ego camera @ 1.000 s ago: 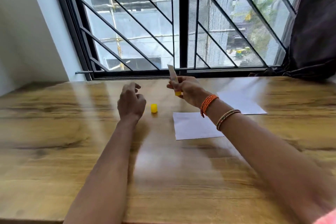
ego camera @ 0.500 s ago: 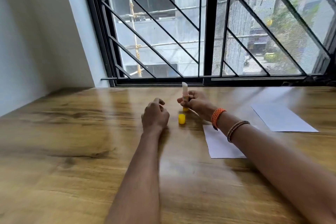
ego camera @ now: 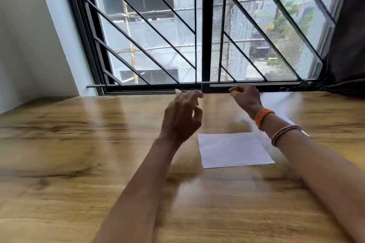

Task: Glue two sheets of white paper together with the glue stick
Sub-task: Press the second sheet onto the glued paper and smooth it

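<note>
Left hand at frame centre, fingers curled round white glue stick. Right hand beside it, fingers loosely curled, holding nothing. White paper sheet lies flat on table, lower right of hands; second sheet behind right wrist.

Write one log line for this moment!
left hand raised, white tip beside fingers | right hand raised, looks empty | sheets on table
</note>
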